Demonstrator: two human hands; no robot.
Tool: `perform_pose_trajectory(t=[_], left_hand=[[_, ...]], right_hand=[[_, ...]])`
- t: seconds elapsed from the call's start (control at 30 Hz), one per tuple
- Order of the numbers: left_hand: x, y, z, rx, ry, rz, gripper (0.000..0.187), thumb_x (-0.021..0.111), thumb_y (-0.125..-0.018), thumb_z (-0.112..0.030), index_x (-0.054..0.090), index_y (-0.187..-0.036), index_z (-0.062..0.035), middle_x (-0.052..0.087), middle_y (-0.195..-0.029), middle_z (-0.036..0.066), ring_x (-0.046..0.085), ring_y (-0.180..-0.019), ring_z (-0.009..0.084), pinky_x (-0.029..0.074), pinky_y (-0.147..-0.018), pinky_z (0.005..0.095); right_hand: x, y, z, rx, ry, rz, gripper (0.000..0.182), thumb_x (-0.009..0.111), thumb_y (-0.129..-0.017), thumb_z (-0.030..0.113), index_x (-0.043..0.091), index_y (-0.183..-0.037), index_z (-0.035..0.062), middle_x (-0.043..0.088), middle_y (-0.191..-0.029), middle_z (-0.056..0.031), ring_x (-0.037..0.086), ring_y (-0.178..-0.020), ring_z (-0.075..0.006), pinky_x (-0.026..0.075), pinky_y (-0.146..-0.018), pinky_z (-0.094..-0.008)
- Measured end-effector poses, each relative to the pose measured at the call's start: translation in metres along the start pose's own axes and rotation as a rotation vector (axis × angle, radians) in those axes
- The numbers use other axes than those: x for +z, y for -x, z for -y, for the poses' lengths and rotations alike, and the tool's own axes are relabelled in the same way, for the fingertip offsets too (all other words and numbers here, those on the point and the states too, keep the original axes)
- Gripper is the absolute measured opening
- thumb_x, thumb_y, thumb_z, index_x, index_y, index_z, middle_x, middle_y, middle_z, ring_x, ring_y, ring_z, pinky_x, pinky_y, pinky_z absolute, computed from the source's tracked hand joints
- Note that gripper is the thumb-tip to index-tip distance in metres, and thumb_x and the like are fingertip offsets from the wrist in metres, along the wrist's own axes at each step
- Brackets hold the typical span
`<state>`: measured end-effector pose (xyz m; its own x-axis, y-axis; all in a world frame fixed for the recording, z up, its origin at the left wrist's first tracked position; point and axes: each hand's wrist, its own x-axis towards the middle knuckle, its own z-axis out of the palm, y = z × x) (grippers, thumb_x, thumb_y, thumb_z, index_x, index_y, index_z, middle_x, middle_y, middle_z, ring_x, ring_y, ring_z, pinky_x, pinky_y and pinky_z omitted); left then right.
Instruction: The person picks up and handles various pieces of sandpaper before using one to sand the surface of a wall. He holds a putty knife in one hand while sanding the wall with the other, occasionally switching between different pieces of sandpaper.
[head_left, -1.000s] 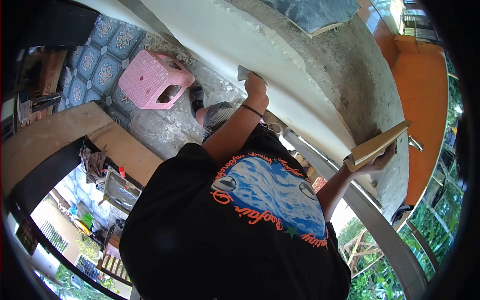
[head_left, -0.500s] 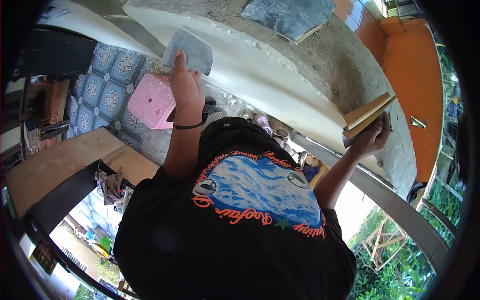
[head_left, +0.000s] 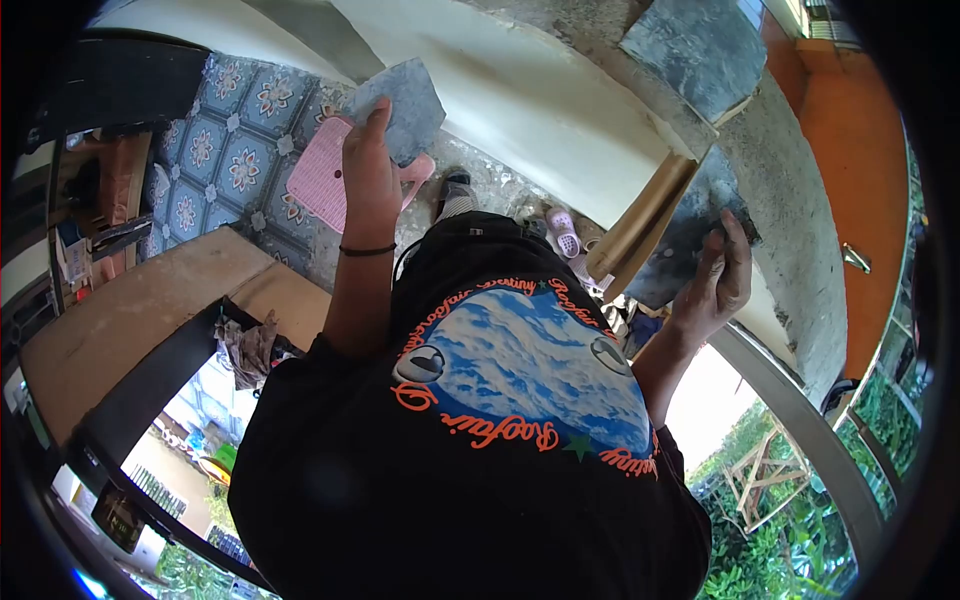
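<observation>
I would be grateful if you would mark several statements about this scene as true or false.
1. The left hand holds a grey blade. True.
2. The right hand is empty. False: the right hand holds a dark board with a wooden strip.
3. A dark band circles the left wrist. True.
4. The stool is green. False: the stool is pink.
5. The shirt bears a printed picture. True.

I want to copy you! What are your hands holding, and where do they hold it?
My left hand holds a grey plate by its lower-left edge; my right hand holds a dark board by its lower-right edge.
</observation>
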<state>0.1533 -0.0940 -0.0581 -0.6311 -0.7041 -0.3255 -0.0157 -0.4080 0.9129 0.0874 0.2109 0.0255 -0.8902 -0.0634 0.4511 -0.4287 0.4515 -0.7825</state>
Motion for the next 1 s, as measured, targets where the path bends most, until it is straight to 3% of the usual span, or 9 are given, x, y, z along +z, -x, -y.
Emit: perform_pose_trajectory(t=[0.2, 0.23, 0.3, 0.43, 0.57, 0.7, 0.9, 0.97, 1.0], left_hand=[[-0.030, -0.024, 0.011, -0.227, 0.078, 0.084, 0.038, 0.052, -0.090, -0.028, 0.053, -0.112, 0.0029, 0.060, -0.100, 0.009, 0.059, -0.088, 0.0129, 0.047, -0.073, 0.0275], [-0.035, -0.030, 0.012, -0.267, 0.051, 0.155, 0.038, 0.051, -0.091, -0.029, 0.052, -0.113, 0.0021, 0.060, -0.101, 0.008, 0.059, -0.089, 0.0117, 0.047, -0.073, 0.0270], [-0.039, -0.036, 0.013, -0.337, 0.127, 0.218, 0.039, 0.050, -0.092, -0.031, 0.051, -0.114, 0.0013, 0.059, -0.099, 0.006, 0.058, -0.088, 0.0101, 0.046, -0.073, 0.0258], [-0.032, -0.040, -0.001, -0.512, 0.352, 0.398, 0.040, 0.043, -0.095, -0.037, 0.051, -0.112, -0.0015, 0.059, -0.093, 0.000, 0.056, -0.087, 0.0071, 0.043, -0.075, 0.0219], [-0.027, -0.030, -0.015, -0.480, 0.273, 0.652, 0.045, 0.037, -0.096, -0.040, 0.048, -0.114, 0.0000, 0.058, -0.104, 0.004, 0.055, -0.096, 0.0086, 0.042, -0.082, 0.0235], [-0.012, -0.022, -0.021, -0.230, -0.066, 0.883, 0.047, 0.057, -0.089, -0.027, 0.043, -0.123, 0.0028, 0.057, -0.105, 0.007, 0.054, -0.096, 0.0117, 0.043, -0.084, 0.0242], [-0.004, -0.029, -0.029, -0.353, -0.068, 0.866, 0.041, 0.059, -0.084, -0.014, 0.045, -0.119, 0.0032, 0.057, -0.098, 0.005, 0.054, -0.089, 0.0098, 0.044, -0.080, 0.0241], [-0.001, -0.031, -0.034, -0.346, -0.087, 0.871, 0.040, 0.059, -0.084, -0.014, 0.046, -0.118, 0.0031, 0.057, -0.097, 0.005, 0.053, -0.088, 0.0094, 0.044, -0.079, 0.0242], [0.000, -0.030, -0.037, -0.359, -0.074, 0.869, 0.039, 0.058, -0.084, -0.014, 0.046, -0.117, 0.0031, 0.057, -0.097, 0.005, 0.053, -0.087, 0.0095, 0.044, -0.079, 0.0242]], right_hand=[[0.062, 0.004, 0.021, 0.048, 0.042, 0.291, 0.030, 0.057, -0.088, 0.015, 0.058, -0.116, 0.0030, 0.065, -0.093, -0.0096, 0.051, -0.069, -0.0110, 0.039, -0.064, -0.0256], [0.077, 0.001, 0.021, -0.159, 0.009, 0.344, 0.032, 0.050, -0.091, 0.008, 0.052, -0.121, -0.0028, 0.060, -0.103, -0.0086, 0.047, -0.072, -0.0053, 0.038, -0.061, -0.0165], [0.099, 0.005, 0.034, -0.002, 0.018, 0.506, 0.034, 0.052, -0.091, 0.012, 0.051, -0.122, -0.0014, 0.060, -0.108, -0.0097, 0.050, -0.077, -0.0074, 0.039, -0.065, -0.0175], [0.154, 0.011, 0.058, 0.052, -0.168, 0.581, 0.044, 0.059, -0.078, 0.006, 0.053, -0.122, 0.0013, 0.063, -0.106, -0.0158, 0.057, -0.097, -0.0266, 0.037, -0.091, -0.0347], [0.185, 0.030, 0.060, 0.061, -0.165, 0.524, 0.052, 0.061, -0.077, 0.007, 0.047, -0.127, 0.0016, 0.049, -0.126, -0.0187, 0.041, -0.122, -0.0302, 0.029, -0.102, -0.0384], [0.176, 0.029, 0.053, 0.126, -0.197, 0.511, 0.053, 0.061, -0.080, 0.012, 0.045, -0.129, 0.0014, 0.036, -0.138, -0.0200, 0.030, -0.131, -0.0325, 0.026, -0.105, -0.0395], [0.164, 0.034, 0.043, 0.360, -0.455, 0.194, 0.057, 0.050, -0.091, 0.036, 0.035, -0.135, 0.0033, 0.045, -0.130, -0.0173, 0.044, -0.120, -0.0274, 0.035, -0.099, -0.0375], [0.159, 0.034, 0.040, 0.674, -0.534, 0.194, 0.061, 0.044, -0.093, 0.039, 0.028, -0.137, 0.0001, 0.044, -0.130, -0.0209, 0.046, -0.118, -0.0255, 0.033, -0.100, -0.0369], [0.162, 0.039, 0.032, 0.705, -0.637, 0.147, 0.057, 0.048, -0.092, 0.039, 0.037, -0.133, 0.0013, 0.053, -0.119, -0.0174, 0.054, -0.106, -0.0223, 0.041, -0.091, -0.0342]])
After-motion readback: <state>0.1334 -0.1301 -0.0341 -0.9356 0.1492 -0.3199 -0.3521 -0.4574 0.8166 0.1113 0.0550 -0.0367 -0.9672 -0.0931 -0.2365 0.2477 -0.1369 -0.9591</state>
